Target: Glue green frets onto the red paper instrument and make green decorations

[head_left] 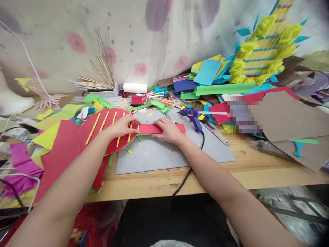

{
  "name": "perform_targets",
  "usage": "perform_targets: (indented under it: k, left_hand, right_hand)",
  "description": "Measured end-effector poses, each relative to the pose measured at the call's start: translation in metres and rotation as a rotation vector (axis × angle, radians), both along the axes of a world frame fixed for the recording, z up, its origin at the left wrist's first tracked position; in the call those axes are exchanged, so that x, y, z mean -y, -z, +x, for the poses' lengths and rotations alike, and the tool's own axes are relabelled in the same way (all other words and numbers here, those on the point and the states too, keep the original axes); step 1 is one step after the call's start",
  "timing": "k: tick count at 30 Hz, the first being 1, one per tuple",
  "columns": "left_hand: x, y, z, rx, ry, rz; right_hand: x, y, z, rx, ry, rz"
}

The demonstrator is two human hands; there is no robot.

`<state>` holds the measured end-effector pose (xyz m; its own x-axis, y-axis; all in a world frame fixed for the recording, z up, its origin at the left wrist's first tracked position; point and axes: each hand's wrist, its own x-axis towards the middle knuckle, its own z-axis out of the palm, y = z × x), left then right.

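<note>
A red paper guitar (pixel 97 128) with a rounded body and a narrow neck (pixel 147 129) lies over the cutting mat (pixel 151 154). Several yellow strips run across its body, and green edging shows below. My left hand (pixel 122 127) is closed where the body meets the neck, thumb and fingers at either end of a short green strip (pixel 138 127). Farther along, my right hand (pixel 168 130) grips the neck, its thumb at the near edge and its fingers over the far one. A purple glue gun (pixel 192 116) with a white glue stick lies right of that hand.
A metal ruler (pixel 217 133) lies on the mat's right side. The glue gun's black cord (pixel 186 176) crosses the table's front edge (pixel 154 197). Red card (pixel 59 151) and paper scraps cover the left. At the back right stands a yellow paper guitar (pixel 262 56) beside brown cardboard (pixel 282 116).
</note>
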<state>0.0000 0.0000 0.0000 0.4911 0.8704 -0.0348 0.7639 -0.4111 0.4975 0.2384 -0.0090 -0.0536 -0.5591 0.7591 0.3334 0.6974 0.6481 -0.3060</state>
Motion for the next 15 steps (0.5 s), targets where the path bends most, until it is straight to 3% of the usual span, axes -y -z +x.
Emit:
perform_targets:
  k: [15]
  left_hand:
    - [-0.0018, 0.0069, -0.0025, 0.048, -0.049, -0.006]
  right_hand:
    - [-0.0012, 0.0017, 0.0021, -0.017, -0.015, -0.005]
